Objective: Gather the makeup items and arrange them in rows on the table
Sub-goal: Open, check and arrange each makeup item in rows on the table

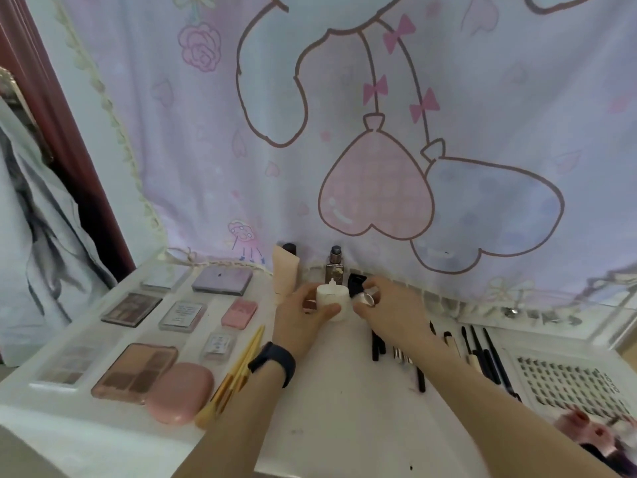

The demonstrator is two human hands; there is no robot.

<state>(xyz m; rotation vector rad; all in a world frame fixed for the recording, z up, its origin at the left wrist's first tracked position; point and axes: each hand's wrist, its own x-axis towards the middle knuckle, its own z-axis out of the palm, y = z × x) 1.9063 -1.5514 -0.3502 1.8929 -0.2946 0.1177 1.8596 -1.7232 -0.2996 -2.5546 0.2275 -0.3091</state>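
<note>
White table [339,395] under cartoon curtain [499,98]; left grip [303,320] around jar [331,300], right grip [393,307] pinching silvery object [367,299]

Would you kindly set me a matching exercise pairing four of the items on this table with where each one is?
Things:
1 white jar
2 silver cap
3 peach tube
4 lash tray

Places:
A far right of the table
B in the left hand
C upright at the back, by the curtain
D in the right hand

Pairs: 1-B, 2-D, 3-C, 4-A
</note>
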